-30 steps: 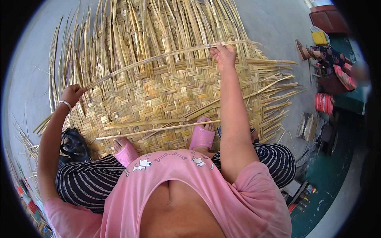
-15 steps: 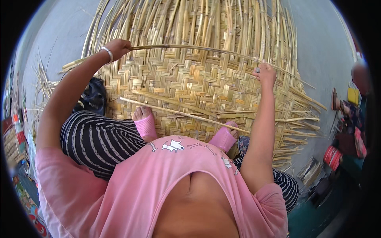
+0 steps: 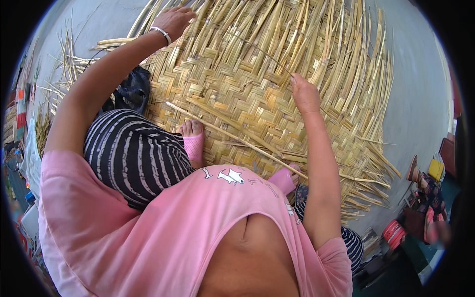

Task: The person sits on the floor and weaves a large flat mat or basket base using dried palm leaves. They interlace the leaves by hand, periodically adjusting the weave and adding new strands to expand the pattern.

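Observation:
A woven mat of flat yellow-green reed strips lies before me, its long unwoven ends fanning out at the far side. My right hand is closed on one end of a thin reed strip, which slants away to the far left over the mat. At the far left, my left hand is stretched out palm down above the loose ends, fingers apart from the thin strip. Whether its fingertips touch the reeds is hard to see. Closer to me, a long loose reed lies slantwise across the weave.
My feet in pink mesh footwear rest on the mat's near part. A black plastic bag sits at its left edge. Off to the right are a red container, a yellow item and part of another person.
My left hand has let go of the strip and moved farther away and right. My right hand, still holding it, has moved left; the strip now slants from that hand alone.

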Available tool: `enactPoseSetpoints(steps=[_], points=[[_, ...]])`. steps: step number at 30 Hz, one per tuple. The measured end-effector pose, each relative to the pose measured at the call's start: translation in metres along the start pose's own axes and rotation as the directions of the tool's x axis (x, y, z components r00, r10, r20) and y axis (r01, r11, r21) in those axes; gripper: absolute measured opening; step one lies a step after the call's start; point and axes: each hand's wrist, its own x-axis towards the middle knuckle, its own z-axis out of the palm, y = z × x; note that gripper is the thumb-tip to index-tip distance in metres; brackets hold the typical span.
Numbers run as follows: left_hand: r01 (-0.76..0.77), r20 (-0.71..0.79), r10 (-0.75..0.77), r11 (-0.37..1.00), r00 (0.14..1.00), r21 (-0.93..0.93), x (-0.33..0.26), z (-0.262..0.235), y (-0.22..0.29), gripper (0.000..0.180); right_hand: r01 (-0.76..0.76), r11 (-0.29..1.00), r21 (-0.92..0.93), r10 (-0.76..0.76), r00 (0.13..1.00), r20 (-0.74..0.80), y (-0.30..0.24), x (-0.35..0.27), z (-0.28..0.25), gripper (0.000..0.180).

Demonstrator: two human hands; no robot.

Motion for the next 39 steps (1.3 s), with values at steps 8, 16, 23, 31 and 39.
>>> enactPoseSetpoints(steps=[8, 16, 23, 31, 39], points=[[0.347, 0.33, -0.14, 0.583, 0.934, -0.735, 0.028, 0.072, 0.091, 0.029, -0.354, 0.461, 0.814, 0.424, 0.893, 0.148, -0.024, 0.035, 0.029, 0.025], [0.388, 0.441, -0.165, 0.785, 0.882, -0.483, 0.076, 0.094, 0.106, 0.039, -0.292, 0.175, 0.94, 0.43, 0.882, 0.194, -0.063, 0.089, 0.045, 0.028], [0.61, 0.634, -0.075, 0.382, 0.769, -0.695, 0.079, 0.098, 0.103, 0.029, -0.313, 0.469, 0.826, 0.462, 0.884, 0.072, -0.046, 0.124, 0.09, 0.028], [0.668, 0.668, 0.056, -0.132, 0.742, -0.732, 0.068, 0.082, 0.1, 0.023, -0.416, 0.444, 0.794, 0.535, 0.833, 0.137, -0.04, 0.134, 0.099, 0.028], [0.692, 0.718, 0.033, -0.298, 0.695, -0.657, 0.058, 0.116, 0.089, 0.015, -0.487, 0.468, 0.738, 0.51, 0.83, 0.224, -0.049, 0.137, 0.086, 0.026]])
